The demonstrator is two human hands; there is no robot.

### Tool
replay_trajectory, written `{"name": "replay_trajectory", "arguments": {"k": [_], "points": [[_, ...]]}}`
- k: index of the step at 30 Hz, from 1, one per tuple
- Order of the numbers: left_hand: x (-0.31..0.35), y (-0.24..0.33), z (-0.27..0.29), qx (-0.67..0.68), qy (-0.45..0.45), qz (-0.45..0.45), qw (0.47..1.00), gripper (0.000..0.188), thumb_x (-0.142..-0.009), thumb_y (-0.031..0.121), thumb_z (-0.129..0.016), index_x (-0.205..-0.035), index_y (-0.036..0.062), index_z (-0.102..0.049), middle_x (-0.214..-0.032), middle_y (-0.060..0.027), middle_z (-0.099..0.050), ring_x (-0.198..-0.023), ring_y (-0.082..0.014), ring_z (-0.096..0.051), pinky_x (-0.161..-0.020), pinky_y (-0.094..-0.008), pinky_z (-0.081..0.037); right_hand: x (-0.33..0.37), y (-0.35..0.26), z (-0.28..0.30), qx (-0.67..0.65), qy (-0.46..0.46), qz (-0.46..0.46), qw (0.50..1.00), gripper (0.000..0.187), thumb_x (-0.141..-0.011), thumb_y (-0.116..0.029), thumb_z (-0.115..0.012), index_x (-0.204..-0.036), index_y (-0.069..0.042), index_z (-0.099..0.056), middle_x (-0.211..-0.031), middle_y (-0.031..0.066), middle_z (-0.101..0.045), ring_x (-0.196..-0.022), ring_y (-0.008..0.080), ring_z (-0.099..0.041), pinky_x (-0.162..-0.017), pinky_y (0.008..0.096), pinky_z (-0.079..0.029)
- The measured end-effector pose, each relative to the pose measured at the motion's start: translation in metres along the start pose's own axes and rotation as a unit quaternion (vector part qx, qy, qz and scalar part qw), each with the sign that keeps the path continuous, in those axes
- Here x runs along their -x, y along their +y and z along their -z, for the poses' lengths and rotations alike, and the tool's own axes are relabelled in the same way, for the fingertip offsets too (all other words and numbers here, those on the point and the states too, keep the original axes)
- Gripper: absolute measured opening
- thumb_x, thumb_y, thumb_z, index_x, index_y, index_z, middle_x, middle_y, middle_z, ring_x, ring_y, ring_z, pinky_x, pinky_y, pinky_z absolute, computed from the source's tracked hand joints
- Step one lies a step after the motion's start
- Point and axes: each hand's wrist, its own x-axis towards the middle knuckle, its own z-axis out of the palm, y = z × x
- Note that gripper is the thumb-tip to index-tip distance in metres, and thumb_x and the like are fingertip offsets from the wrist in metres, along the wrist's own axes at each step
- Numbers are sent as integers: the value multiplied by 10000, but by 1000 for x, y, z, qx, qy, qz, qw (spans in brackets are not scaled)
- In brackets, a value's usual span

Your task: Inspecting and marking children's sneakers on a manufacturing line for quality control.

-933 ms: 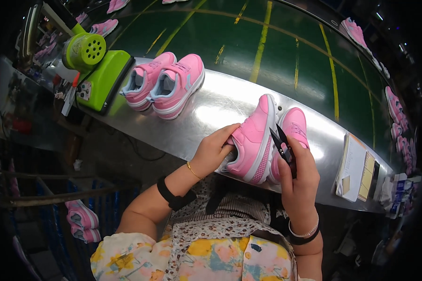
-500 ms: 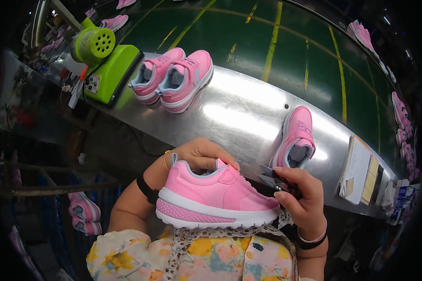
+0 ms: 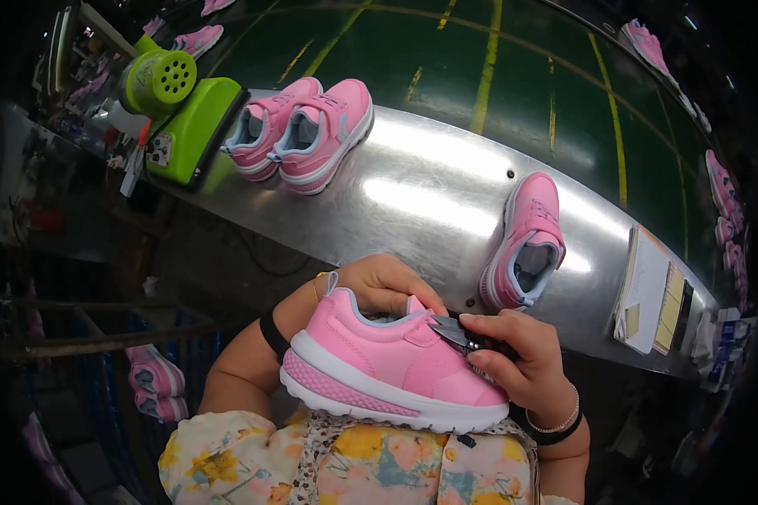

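A pink sneaker (image 3: 370, 358) with a white sole is held against my front, its toe toward the right. My left hand (image 3: 387, 284) grips it from the far side at the opening, with some fingers hidden behind the tongue. In my right hand (image 3: 520, 353) is a pair of small dark thread snips (image 3: 455, 333), its blades at the sneaker's strap near the lacing. Whether the blade tips touch the strap I cannot tell. Just beyond my right hand, a single pink sneaker (image 3: 532, 215) stands on the metal table edge (image 3: 396, 210).
A pair of pink sneakers (image 3: 333, 130) stands at the left on the metal, beside a bright green machine (image 3: 198, 130). Behind runs a green belt (image 3: 429, 59) with yellow lines. Notepads (image 3: 644, 295) lie at the right; more sneakers (image 3: 153, 383) sit on a rack at lower left.
The snips have moved left with my right hand, from beyond the sneaker's toe to its strap. The held sneaker has tilted, toe slightly lower. The whole view has shifted a little.
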Motion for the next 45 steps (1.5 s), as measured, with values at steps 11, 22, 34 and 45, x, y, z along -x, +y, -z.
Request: {"name": "replay_trajectory", "arguments": {"k": [11,22,34,45], "points": [[1,7,6,5,5,11,1000,251,-900,152,-589,-1031,-54,-647,-1006,-196,-657,-944,-277,-621,-812,-350,-485,-12,-2,0,41,-4,23,999,346,-757,-135,-721,-1085,-58,-646,-677,84,-538,-563,199,-516,-517,302,-408],[-9,-8,-15,0,5,10,1000,265,-900,171,-589,-1034,-50,-646,-1010,-191,-657,-940,-270,-623,-820,-352,-482,11,2,8,19,-2,17,1000,316,-769,-107,-706,-1065,-36,-618,-879,125,-659,-720,237,-643,-631,289,-495],[-21,-26,-59,-29,13,17,999,216,-884,104,-585,-1013,-58,-645,-979,-188,-661,-900,-268,-633,-791,-350,-493,65,11,24,-4,1,13,1000,331,-778,-133,-697,-1084,-36,-617,-873,127,-655,-706,229,-631,-636,295,-485],[-26,-13,-36,1,-18,-12,1000,298,-879,202,-623,-1077,-20,-649,-966,-119,-681,-880,-137,-636,-753,-250,-492,36,-7,18,21,11,16,1000,320,-784,-122,-690,-1084,-36,-619,-882,132,-655,-708,232,-633,-640,293,-487]]}}
